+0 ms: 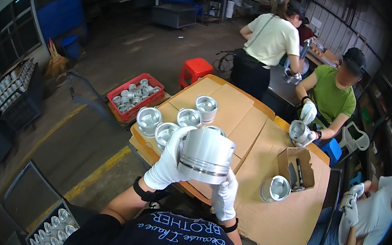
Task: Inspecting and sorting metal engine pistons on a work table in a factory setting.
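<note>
A large silvery metal piston (207, 154) is raised before my chest, its ring grooves toward the lower end. My left hand (167, 162), in a white glove, wraps around the piston's left side. My right hand (225, 197), also gloved, grips its lower right edge with bent fingers. Beyond it on the cardboard-covered table (274, 225) stand several more pistons (149, 120), one partly hidden behind the held one. Another piston (276, 189) sits to the right, beside an open cardboard box (309, 162) with a dark pen-like tool inside.
Across the table, a person in green (337, 93) holds another piston (299, 131) in gloved hands. Someone in a pale shirt (274, 39) stands farther back; another person (374, 213) is at right. A red crate (147, 105) of pistons and a red stool (198, 65) flank the table's far-left side.
</note>
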Demonstrator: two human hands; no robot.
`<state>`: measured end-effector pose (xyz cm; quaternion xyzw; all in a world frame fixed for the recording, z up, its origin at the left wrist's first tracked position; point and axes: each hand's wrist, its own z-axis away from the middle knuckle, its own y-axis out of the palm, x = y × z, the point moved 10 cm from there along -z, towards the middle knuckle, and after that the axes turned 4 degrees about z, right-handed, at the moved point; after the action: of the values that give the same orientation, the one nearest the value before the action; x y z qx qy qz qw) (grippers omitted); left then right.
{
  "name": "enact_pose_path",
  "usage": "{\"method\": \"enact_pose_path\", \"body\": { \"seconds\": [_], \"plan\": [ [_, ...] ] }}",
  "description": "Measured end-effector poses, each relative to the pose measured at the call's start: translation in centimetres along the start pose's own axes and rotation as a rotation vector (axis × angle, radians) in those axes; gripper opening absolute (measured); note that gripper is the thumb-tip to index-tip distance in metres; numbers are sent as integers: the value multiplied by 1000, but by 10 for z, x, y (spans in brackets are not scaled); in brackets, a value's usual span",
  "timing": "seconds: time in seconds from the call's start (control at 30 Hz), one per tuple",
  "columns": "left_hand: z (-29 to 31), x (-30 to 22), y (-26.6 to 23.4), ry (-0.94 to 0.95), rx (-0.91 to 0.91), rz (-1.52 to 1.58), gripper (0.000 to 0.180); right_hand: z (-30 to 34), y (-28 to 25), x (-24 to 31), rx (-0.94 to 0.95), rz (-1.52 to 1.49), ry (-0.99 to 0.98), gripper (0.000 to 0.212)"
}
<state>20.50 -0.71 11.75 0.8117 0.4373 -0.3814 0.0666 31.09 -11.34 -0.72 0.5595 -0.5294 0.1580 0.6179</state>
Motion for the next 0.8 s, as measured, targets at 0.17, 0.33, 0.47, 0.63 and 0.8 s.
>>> {"method": "enact_pose_path", "body": {
  "seconds": [0.17,0.33,0.47,0.63,0.8],
  "plan": [
    [0,-24,-8,86,-30,-242,84,3,22,67,-149,819,-435,90],
    [4,-49,19,82,146,-407,92,0,17,66,-232,812,-466,80],
    [6,-58,28,72,213,-433,101,2,-9,38,-250,440,-202,85],
    [7,-60,41,51,302,-390,116,18,-39,2,-223,-34,17,63],
    [6,-77,61,97,311,-398,111,30,-58,7,-167,-26,-59,55]
  ]
}}
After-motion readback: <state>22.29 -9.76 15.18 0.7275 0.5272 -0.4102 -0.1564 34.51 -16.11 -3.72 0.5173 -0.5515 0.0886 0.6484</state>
